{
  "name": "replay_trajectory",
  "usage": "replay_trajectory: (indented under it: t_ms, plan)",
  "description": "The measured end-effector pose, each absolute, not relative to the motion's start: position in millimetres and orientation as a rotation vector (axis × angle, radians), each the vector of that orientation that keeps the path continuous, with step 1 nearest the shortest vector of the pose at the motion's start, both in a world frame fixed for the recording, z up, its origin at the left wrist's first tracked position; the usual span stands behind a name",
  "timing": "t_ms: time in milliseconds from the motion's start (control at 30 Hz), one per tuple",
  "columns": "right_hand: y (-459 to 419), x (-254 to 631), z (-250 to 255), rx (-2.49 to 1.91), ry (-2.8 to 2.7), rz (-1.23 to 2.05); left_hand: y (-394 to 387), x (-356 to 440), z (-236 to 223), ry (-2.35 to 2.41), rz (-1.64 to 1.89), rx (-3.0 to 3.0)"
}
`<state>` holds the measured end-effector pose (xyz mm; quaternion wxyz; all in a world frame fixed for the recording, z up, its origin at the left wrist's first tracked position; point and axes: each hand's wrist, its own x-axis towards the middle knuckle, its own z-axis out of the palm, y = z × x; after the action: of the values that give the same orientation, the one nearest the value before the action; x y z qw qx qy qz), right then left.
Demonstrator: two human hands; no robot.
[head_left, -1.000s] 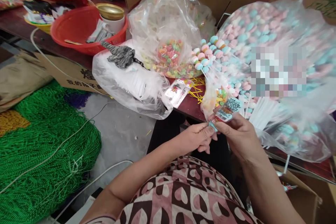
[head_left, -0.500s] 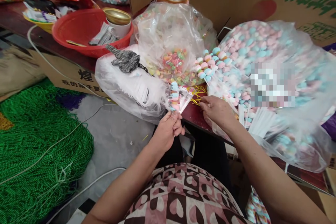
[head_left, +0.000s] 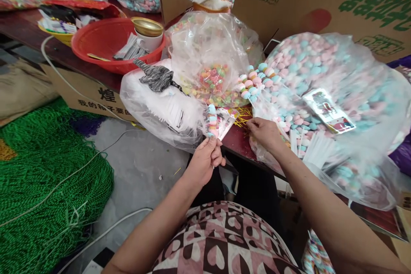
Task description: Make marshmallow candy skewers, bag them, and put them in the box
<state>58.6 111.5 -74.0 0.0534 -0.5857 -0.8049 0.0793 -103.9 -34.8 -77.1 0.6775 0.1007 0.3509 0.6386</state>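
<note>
My left hand (head_left: 207, 158) is closed on the lower end of a candy skewer (head_left: 212, 120) in a clear wrapper, its pink, blue and white pieces stacked upright. Thumb and fingertips of my right hand (head_left: 266, 135) are pinched together beside a pile of yellow twist ties (head_left: 243, 116) near the table's edge; whatever is between them is too small to make out. A printed packet (head_left: 226, 120) lies just behind the wrapped skewer. Beyond my right hand are several more candy skewers (head_left: 252, 82), unwrapped, at the edge of a big bag of pink and blue candies (head_left: 302, 55).
Clear bags of white sleeves (head_left: 163, 109) and gummy rings (head_left: 213, 77) sit on the table. A red basin (head_left: 96, 36) holds a cup with a gold dish (head_left: 147, 26). White sticks (head_left: 317, 150) lie right. Green cords (head_left: 54, 180) cover the floor at left.
The view has shifted slightly, and the things on the table appear a little lower. My left hand keeps its hold on the skewer; my right hand stays by the ties, fingertips pinched.
</note>
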Motion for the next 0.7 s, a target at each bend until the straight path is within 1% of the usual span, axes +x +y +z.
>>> replay_trajectory:
  t_ms: [100,333,400,567,633,700]
  plan:
    - [113,64,-71,-1.780,-2.398,0.287,-34,-104,-78,0.801,1.419,0.242]
    - [99,78,-65,-1.812,-2.249,0.180,-29,-104,-74,0.843,1.407,0.314]
    - [95,82,-62,-1.793,-2.108,0.296,-27,-101,-74,0.860,1.392,0.338]
    - [75,81,-51,-1.667,-1.691,0.780,-17,-87,-72,0.907,1.323,0.377]
    - [62,75,-46,-1.561,-1.628,0.907,-13,-82,-71,0.907,1.294,0.389]
    - [49,68,-42,-1.460,-1.674,0.950,-9,-79,-70,0.898,1.276,0.400]
